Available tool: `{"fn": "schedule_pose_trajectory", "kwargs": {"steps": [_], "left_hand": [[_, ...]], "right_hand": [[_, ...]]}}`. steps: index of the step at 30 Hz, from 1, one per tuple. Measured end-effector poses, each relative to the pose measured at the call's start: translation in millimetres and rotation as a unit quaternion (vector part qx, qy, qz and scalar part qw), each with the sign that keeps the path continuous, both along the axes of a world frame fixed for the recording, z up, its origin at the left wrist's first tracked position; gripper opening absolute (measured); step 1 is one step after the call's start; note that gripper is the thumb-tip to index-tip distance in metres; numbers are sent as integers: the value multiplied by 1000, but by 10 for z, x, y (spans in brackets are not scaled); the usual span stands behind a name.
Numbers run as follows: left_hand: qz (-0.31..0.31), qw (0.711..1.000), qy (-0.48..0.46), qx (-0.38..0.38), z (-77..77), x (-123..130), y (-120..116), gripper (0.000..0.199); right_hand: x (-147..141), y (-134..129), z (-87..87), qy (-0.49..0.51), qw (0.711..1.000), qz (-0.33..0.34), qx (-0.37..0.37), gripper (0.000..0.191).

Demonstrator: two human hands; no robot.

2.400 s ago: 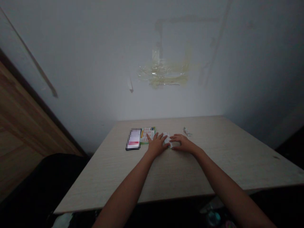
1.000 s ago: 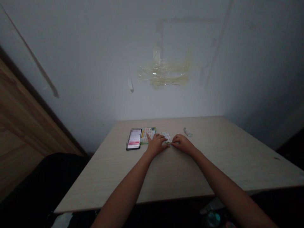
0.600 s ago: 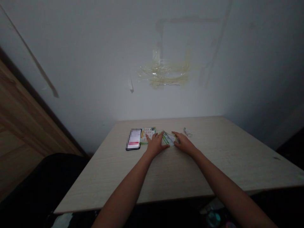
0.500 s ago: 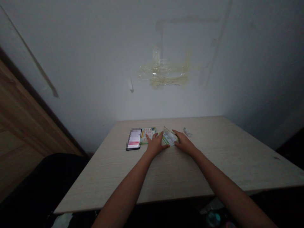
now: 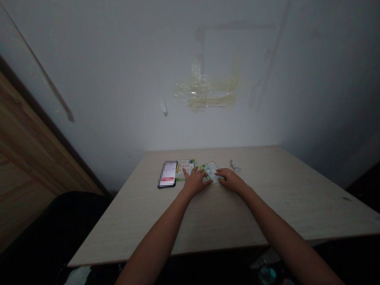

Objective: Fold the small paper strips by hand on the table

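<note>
A printed green and white paper (image 5: 210,170) lies nearly flat on the table (image 5: 219,221) between my hands. My left hand (image 5: 194,184) has its fingers spread, with the fingertips at the paper's left side. On the paper's right edge rest the fingertips of my right hand (image 5: 231,179), its thumb apart from the fingers. A second printed paper (image 5: 184,168) lies to the left, partly behind my left hand. Beside it is a phone (image 5: 168,175) with its screen lit.
A small crumpled piece (image 5: 234,165) lies beyond my right hand. The wall (image 5: 118,99) with yellowed tape (image 5: 208,95) meets the table's back edge. Wooden boards (image 5: 26,158) stand at the left, above a dark shape (image 5: 68,225).
The raised flap of the green and white paper has come down, and the sheet now lies nearly flat. My right fingers have moved slightly down with it.
</note>
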State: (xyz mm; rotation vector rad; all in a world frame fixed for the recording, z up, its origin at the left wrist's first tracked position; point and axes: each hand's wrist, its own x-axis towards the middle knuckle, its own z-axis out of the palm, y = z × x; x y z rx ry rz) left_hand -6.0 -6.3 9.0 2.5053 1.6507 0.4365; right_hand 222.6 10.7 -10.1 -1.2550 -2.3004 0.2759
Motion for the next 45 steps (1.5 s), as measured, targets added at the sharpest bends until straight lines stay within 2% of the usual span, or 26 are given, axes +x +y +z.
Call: {"fn": "schedule_pose_trajectory", "kwargs": {"steps": [5,9,15,22,35,45], "left_hand": [[-11,1000,-12,-21,21,10,-15,47],[-25,999,-10,-29,-1,-26,14,62],[-49,998,13,-41,-23,-96,59,76],[-47,998,17,-33,-29,-106,68,72],[-38,999,0,-17,44,-121,63,59],[-37,999,-20,-9,90,-139,38,51]], "right_hand": [[-16,-37,55,19,1000,13,3,33],[-29,-60,51,29,999,17,7,30],[-10,-55,43,43,998,35,-9,32],[33,-13,47,61,997,35,-36,34],[121,84,-69,92,995,21,-19,46],[163,95,-77,96,995,34,8,30]]}}
